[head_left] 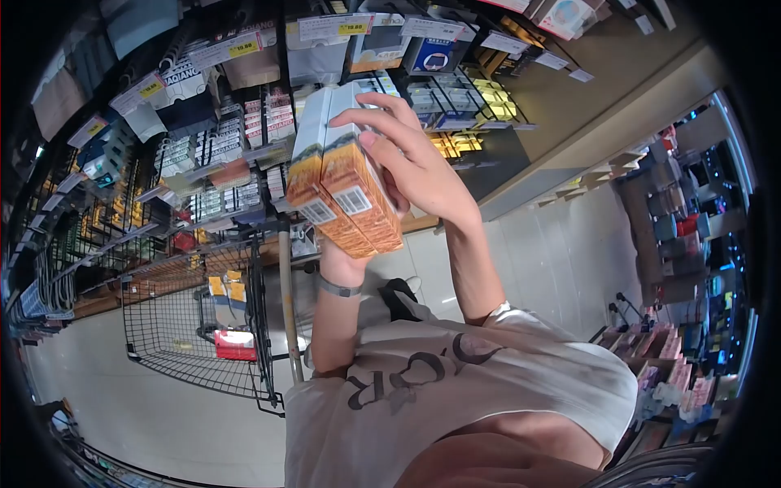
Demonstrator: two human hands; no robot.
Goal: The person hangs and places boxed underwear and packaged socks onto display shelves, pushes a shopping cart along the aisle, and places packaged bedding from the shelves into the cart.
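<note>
Two orange-and-white cartons (pixel 358 207) stand side by side in front of my chest, with barcodes on their near faces. My left hand (pixel 348 259) holds them from below and behind; most of its fingers are hidden by the cartons, and a dark band circles the wrist. Over the right carton's pale top reaches my right hand (pixel 411 159), fingers stretched out and apart, touching the carton.
A black wire shopping cart (pixel 191 342) stands at left with a red package (pixel 235 344) and yellow-and-blue packs inside. Shelves of boxed goods with price tags (pixel 338 26) run across the front. More stocked shelves (pixel 679 236) line the right beyond the tiled floor (pixel 537 256).
</note>
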